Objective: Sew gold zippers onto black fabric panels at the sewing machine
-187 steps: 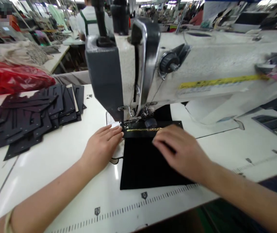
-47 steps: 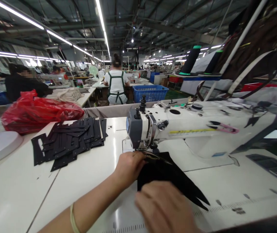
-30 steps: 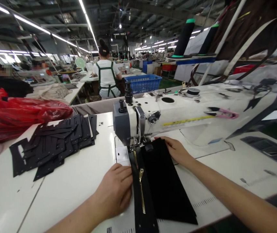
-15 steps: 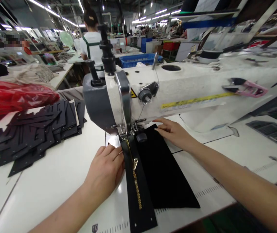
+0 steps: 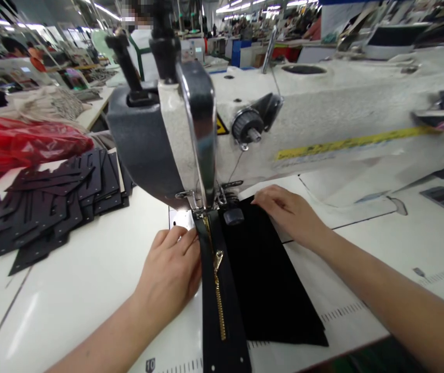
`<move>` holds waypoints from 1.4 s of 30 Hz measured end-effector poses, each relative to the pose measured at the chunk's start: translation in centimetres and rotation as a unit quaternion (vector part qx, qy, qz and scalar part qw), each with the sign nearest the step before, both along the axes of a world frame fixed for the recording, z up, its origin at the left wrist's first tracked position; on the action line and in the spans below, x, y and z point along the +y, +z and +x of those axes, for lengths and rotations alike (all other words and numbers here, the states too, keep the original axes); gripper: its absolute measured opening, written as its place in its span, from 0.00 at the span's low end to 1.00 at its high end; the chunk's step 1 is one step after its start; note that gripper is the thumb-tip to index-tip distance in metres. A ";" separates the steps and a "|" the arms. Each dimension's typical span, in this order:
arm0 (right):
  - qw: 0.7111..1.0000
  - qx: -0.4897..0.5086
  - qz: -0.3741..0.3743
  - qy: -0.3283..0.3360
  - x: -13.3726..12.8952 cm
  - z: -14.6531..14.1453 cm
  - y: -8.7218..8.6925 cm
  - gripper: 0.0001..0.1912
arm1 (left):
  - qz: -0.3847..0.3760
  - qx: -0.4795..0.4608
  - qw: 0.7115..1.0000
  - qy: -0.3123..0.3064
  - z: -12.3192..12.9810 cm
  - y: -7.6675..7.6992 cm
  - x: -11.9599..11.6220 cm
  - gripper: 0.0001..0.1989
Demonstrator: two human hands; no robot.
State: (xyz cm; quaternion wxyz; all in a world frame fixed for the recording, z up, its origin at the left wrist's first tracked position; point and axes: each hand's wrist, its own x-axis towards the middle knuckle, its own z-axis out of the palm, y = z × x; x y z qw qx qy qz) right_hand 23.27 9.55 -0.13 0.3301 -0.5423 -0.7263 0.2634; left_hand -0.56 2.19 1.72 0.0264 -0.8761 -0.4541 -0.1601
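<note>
Red bag, contents unclear; right hand pinching fabric, left hand curled against strip

The fabric panel is deep black, and the strip is black too, with gold zipper teeth and a gold puller. The sewing machine is off-white, its end cover dark grey, its tape yellow with dark markings. The tabletop is white with black ruler ticks. The piled pieces are blackish, the plastic bag bright red.
</note>
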 end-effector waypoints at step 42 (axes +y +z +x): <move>0.916 -0.216 0.267 0.207 -3.7 -6.3 -0.4 0.19 | 0.074 0.001 0.997 -0.025 -1.3 -1.1 0.8 0.14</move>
